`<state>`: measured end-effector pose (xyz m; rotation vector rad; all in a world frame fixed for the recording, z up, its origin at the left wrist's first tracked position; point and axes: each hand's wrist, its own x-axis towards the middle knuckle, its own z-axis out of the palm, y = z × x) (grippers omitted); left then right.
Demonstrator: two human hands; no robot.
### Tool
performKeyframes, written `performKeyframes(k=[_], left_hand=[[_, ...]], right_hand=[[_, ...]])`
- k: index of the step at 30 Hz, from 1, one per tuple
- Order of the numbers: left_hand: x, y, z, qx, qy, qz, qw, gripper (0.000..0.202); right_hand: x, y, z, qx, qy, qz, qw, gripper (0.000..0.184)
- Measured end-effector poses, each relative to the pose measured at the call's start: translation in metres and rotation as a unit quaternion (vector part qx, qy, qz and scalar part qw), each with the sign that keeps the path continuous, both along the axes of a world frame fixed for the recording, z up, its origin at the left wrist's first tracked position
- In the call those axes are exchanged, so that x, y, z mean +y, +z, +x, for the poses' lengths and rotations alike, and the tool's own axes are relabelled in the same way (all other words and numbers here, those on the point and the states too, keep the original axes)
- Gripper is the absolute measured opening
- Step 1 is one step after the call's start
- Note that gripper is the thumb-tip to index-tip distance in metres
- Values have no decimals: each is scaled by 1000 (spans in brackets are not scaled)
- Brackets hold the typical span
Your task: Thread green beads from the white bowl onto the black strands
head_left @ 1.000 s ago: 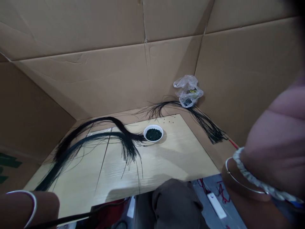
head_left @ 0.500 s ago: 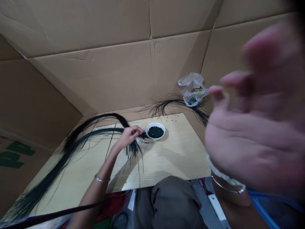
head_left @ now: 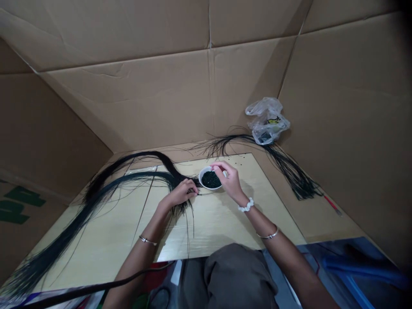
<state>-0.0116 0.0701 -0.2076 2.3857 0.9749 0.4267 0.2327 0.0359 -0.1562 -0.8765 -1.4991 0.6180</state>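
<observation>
My left hand (head_left: 179, 193) grips a long hank of fine black hair-like strands (head_left: 154, 174) just left of a small white bowl (head_left: 201, 179). The hank arcs away to the far left and hangs past the hand in loose ends. My right hand (head_left: 228, 178) reaches over the bowl's right side, its fingertips at the dark green beads (head_left: 210, 180) inside. Whether those fingers hold a bead is hidden. A second black hank (head_left: 285, 169) lies farther right, out of reach of both hands.
The bowl stands on a pale wood-grain board (head_left: 225, 225), backed by folded cardboard walls (head_left: 128, 111). A crumpled plastic bag (head_left: 267, 122) sits in the far corner. A red-tipped tool (head_left: 331, 204) lies at right. A black cord (head_left: 128, 279) crosses my left forearm.
My right hand has dropped from close to the camera down to the bowl. My left hand has come onto the hank beside the bowl and closed on it.
</observation>
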Motion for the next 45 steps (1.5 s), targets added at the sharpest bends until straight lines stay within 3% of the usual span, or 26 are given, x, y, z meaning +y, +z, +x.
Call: performKeyframes(k=[4, 8, 15, 28, 34, 42, 45], left_hand=[[0, 2, -6, -27, 4, -24, 999, 15], [-4, 6, -14, -78, 49, -99, 991, 23], [-8, 14, -14, -149, 95, -148, 973, 27], [-9, 19, -11, -243, 134, -179, 944, 39], [-14, 23, -4, -272, 137, -127, 944, 48], [-14, 28, 31, -187, 55, -122, 973, 42], [-12, 27, 40, -215, 43, -151, 964, 36]], right_hand=[[-3, -10, 6, -76, 10, 17, 997, 22], [-4, -19, 8, -185, 30, 52, 981, 21], [-5, -21, 8, -301, 59, 10, 952, 20], [5, -33, 8, -202, 129, -52, 969, 29], [9, -34, 10, -177, 133, -56, 974, 26], [9, -35, 12, -227, 137, -24, 964, 26], [10, -35, 12, -231, 123, -27, 965, 27]])
